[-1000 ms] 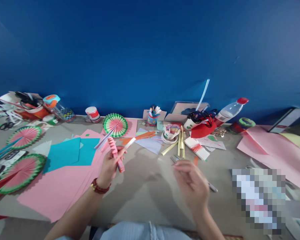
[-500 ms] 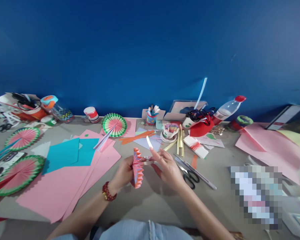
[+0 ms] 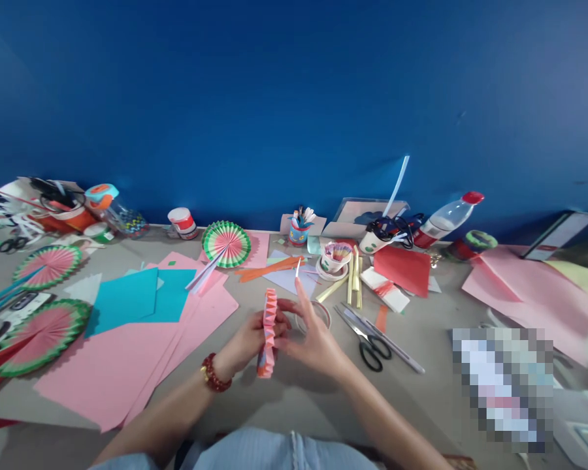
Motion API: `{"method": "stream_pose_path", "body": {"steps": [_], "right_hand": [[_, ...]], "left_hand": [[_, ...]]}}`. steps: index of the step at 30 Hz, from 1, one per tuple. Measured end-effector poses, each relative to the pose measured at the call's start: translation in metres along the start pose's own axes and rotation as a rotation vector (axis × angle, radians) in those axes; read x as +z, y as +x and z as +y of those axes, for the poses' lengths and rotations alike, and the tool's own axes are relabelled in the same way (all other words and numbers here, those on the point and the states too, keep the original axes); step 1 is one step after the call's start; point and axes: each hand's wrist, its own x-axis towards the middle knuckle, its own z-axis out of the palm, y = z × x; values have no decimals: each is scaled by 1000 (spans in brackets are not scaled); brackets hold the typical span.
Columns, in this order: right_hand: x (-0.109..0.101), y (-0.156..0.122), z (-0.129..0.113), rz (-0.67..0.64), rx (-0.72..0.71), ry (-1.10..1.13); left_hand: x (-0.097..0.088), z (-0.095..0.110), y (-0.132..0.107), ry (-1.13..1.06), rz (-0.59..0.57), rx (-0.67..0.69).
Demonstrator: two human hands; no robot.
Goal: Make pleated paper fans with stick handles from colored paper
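Observation:
My left hand [image 3: 249, 336] is closed around a pleated strip of pink and orange paper [image 3: 269, 326], held upright on edge with its zigzag folds facing me. From the other side my right hand [image 3: 316, 333] meets the pleated paper with its thumb and some fingers. Its index finger points up, and a thin white strip [image 3: 298, 267] stands at that fingertip. Behind the right hand shows a round tape roll [image 3: 327, 316], partly hidden; whether it hangs on the fingers or lies on the table I cannot tell. Black-handled scissors [image 3: 370, 349] lie to the right.
Pink sheets [image 3: 108, 365] and blue sheets [image 3: 122, 300] cover the left. Finished round paper fans [image 3: 226, 243] lie around them. A cup of pens [image 3: 298, 234], a bottle [image 3: 445, 220] and a red sheet [image 3: 402, 269] are at the back. A grey pen-like stick [image 3: 396, 349] lies beside the scissors.
The pleated paper has turned more edge-on, and my right hand has come in against it. The tape roll now shows as a ring. The red sheet has dropped flat onto the table.

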Motion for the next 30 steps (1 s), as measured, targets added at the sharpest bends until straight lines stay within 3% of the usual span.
{"method": "stream_pose_path", "body": {"steps": [7, 10, 14, 20, 26, 30], "right_hand": [[11, 8, 8, 151, -16, 442], [8, 9, 6, 223, 15, 559], [-1, 11, 1, 269, 45, 555], [-11, 12, -1, 305, 71, 457], [-13, 12, -1, 273, 88, 573], [-14, 12, -1, 275, 88, 580]], "left_hand": [[4, -5, -3, 211, -176, 19], [4, -4, -7, 185, -223, -2], [5, 0, -10, 52, -228, 41], [5, -5, -8, -43, -101, 344], [-7, 1, -11, 279, -268, 420], [-11, 8, -12, 424, -221, 421]]}}
